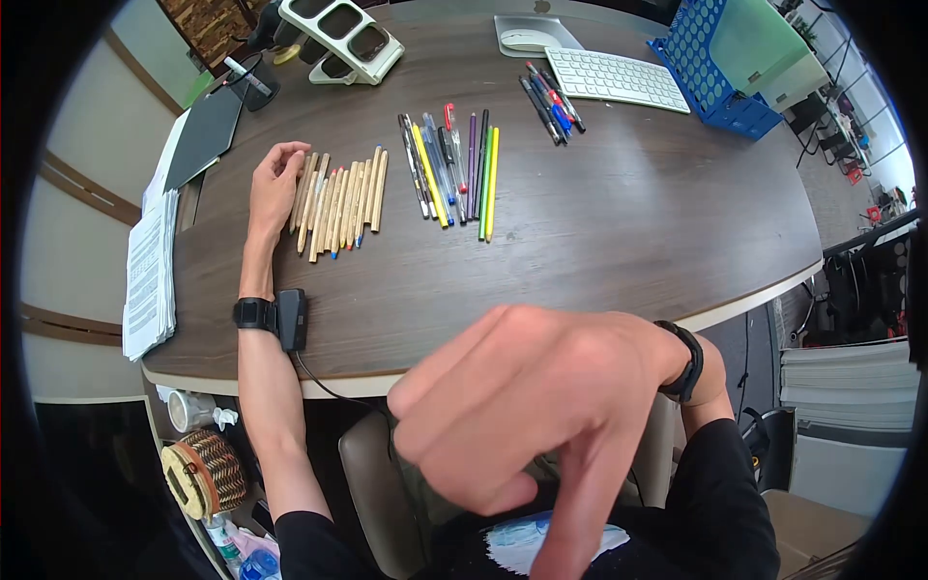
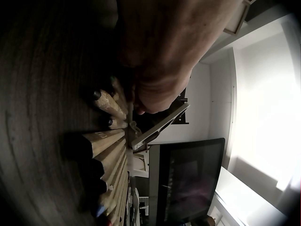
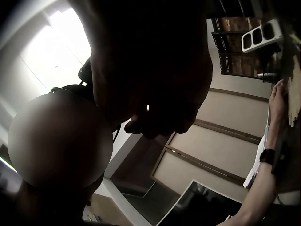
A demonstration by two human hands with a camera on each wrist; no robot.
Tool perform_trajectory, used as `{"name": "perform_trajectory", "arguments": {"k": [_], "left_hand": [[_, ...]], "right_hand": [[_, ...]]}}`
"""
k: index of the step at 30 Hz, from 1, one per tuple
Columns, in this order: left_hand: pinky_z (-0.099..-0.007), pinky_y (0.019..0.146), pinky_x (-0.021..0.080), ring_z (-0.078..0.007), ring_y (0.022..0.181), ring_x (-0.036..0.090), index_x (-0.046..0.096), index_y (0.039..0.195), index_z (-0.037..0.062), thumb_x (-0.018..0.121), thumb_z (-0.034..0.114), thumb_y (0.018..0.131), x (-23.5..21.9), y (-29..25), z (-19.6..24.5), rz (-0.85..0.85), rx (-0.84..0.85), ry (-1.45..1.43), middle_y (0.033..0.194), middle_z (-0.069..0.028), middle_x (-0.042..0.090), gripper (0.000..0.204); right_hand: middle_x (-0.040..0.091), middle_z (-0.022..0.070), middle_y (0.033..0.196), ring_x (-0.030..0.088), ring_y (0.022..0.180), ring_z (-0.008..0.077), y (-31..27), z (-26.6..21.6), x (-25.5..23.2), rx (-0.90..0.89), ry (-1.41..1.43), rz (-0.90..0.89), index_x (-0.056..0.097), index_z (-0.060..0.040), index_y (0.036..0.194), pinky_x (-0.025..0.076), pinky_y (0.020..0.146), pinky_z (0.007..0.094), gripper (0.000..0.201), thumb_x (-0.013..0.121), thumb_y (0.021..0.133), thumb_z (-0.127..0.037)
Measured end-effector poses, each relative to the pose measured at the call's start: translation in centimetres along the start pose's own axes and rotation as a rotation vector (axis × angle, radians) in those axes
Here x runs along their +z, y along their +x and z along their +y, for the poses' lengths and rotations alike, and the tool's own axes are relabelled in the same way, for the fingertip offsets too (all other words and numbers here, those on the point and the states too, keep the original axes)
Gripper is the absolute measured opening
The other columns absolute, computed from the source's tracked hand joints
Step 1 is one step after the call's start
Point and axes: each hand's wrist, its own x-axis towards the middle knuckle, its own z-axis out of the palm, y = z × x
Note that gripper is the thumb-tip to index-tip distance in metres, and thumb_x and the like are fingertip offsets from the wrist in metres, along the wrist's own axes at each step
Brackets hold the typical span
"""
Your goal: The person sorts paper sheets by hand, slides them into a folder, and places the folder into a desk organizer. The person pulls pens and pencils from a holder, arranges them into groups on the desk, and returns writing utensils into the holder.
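Note:
Wooden pencils (image 1: 340, 208) lie side by side in a row on the left of the desk. At the row's left end the left hand (image 1: 274, 193) rests on its side, fingers loosely bent beside the outermost pencils. In the left wrist view that hand (image 2: 157, 80) is above the dark pencil ends (image 2: 109, 104). Raised close to the head camera, the right hand (image 1: 527, 401) has curled fingers and no object visible in it; it appears dark in the right wrist view (image 3: 150, 94). Mid-desk lies a group of pens and coloured pencils (image 1: 441, 174), with a smaller pen group (image 1: 553, 104) farther back.
A keyboard (image 1: 619, 77) and mouse (image 1: 529, 40) are at the back, beside a blue file holder (image 1: 710, 82). Back left stand a white organizer (image 1: 372, 58) and a pen cup (image 1: 259, 89). Papers (image 1: 150, 275) lie along the left edge. A cable (image 1: 329, 389) runs off the front edge.

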Motion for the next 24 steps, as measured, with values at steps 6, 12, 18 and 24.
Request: {"name": "perform_trajectory", "arguments": {"k": [6, 12, 18, 24], "left_hand": [[-0.0266, 0.085, 0.049, -0.0084, 0.091, 0.058, 0.073, 0.12, 0.0032, 0.062, 0.019, 0.108, -0.2, 0.0, 0.1, 0.0, -0.013, 0.011, 0.099, 0.001, 0.068, 0.023], [-0.0264, 0.085, 0.049, -0.0081, 0.089, 0.059, 0.073, 0.12, 0.0031, 0.062, 0.019, 0.108, 0.2, -0.1, 0.5, 0.014, -0.018, 0.003, 0.096, 0.0015, 0.067, 0.023], [-0.0266, 0.085, 0.05, -0.0083, 0.089, 0.059, 0.073, 0.121, 0.0034, 0.062, 0.019, 0.108, -0.3, 0.1, -0.1, -0.017, 0.014, 0.008, 0.098, 0.001, 0.069, 0.023], [-0.0267, 0.084, 0.049, -0.0083, 0.088, 0.059, 0.073, 0.121, 0.0032, 0.062, 0.019, 0.108, 0.1, 0.0, 0.4, 0.015, -0.023, 0.001, 0.095, 0.0013, 0.067, 0.023]], "right_hand": [[0.039, 0.0015, 0.063, 0.04, 0.056, 0.0159, 0.2, 1.2, 1.2, -0.14, 0.045, 0.069, 0.044, -0.0087, 0.062, 0.029, 0.051, 0.0322, 0.063, 0.1, 0.075, -0.032], [0.039, 0.0014, 0.063, 0.04, 0.057, 0.0177, 0.4, 1.3, 2.3, -0.154, 0.019, 0.065, 0.044, -0.0087, 0.062, 0.029, 0.052, 0.0324, 0.062, 0.099, 0.078, -0.032], [0.039, 0.0022, 0.063, 0.04, 0.057, 0.0184, 0.7, 1.1, 1.6, -0.173, 0.022, 0.009, 0.045, -0.0088, 0.062, 0.031, 0.053, 0.0331, 0.06, 0.097, 0.08, -0.031], [0.05, 0.0016, 0.064, 0.051, 0.061, 0.0151, 0.2, 1.3, 2.1, -0.068, -0.095, 0.038, 0.052, -0.0059, 0.069, 0.038, 0.055, 0.0318, 0.047, 0.094, 0.081, -0.025]]}}
